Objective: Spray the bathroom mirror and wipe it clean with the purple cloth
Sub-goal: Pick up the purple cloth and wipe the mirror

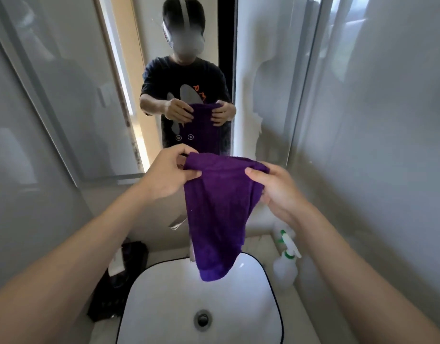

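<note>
- My left hand (168, 173) and my right hand (276, 188) hold up a deep purple terry cloth (217, 207) by its top edge, one grip pinching each upper corner.
- The cloth hangs long and loose between my hands, its lower end dangling just above the white oval basin with a dark rim (164, 294).
- The tall narrow bathroom mirror (196, 33) is straight ahead, showing a person holding the same cloth.
- A clear plastic spray bottle with a white and green trigger head (286, 259) stands on the pale bench (305, 319) to the right of the basin, untouched by either hand.
- Risk, as I judge it: the drooping tail could dip into the basin and pick up water, which would streak the glass.
- With both hands busy, reaching for the bottle means freeing one grip; the cloth could then slide down into the basin.
- Wiping with it unfolded could let the loose end knock the bottle.
</note>
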Motion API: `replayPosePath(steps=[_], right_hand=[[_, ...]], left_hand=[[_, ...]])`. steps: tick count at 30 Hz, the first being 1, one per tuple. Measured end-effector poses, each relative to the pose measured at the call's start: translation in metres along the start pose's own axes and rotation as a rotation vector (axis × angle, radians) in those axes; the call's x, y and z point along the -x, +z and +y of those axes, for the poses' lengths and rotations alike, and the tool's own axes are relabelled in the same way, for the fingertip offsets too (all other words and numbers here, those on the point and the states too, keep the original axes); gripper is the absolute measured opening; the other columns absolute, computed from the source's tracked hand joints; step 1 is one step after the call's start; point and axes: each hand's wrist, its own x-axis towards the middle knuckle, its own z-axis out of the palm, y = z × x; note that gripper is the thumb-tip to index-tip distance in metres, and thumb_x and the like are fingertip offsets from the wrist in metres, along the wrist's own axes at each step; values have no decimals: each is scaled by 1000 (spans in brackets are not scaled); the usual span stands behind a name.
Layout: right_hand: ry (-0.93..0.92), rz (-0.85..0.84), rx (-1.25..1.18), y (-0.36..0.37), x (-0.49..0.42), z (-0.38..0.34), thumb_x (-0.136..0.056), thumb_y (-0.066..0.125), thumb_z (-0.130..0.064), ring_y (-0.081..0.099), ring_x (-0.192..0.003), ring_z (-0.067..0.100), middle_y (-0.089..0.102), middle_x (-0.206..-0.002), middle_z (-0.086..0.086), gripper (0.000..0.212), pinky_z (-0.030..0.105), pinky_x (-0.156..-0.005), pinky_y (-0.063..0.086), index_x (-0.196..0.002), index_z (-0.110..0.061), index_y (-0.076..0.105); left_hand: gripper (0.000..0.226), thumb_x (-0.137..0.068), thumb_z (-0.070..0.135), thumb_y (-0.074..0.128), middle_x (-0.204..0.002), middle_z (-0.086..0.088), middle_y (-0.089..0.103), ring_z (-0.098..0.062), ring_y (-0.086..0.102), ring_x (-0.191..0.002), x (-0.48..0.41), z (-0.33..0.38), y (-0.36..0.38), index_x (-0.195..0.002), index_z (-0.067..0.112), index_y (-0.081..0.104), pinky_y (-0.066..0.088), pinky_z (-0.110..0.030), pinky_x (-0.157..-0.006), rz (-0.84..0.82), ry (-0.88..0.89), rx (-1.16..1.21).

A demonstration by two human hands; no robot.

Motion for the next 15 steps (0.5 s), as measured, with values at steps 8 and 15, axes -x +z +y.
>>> replayPosePath(steps=[8, 15], right_hand=[[31, -27, 45, -24, 6, 34, -99, 57, -5, 66, -88, 27, 70, -95, 12, 16, 45, -83, 51, -104, -9, 72], [-121, 299, 474, -54, -25, 74, -90, 50, 12, 69, -98, 21, 75, -101, 4, 37, 38, -94, 56, -104, -11, 76]], left_hand=[[44, -83, -21, 54, -101, -10, 68, -20, 68, -82, -18, -40, 70, -112, 11, 61, 60, -35, -69, 49, -109, 67], [48, -73, -18, 47, -87, 3, 63, -13, 58, -73, -46, -56, 132, -99, 20, 62, 48, -20, -51, 47, -137, -94]])
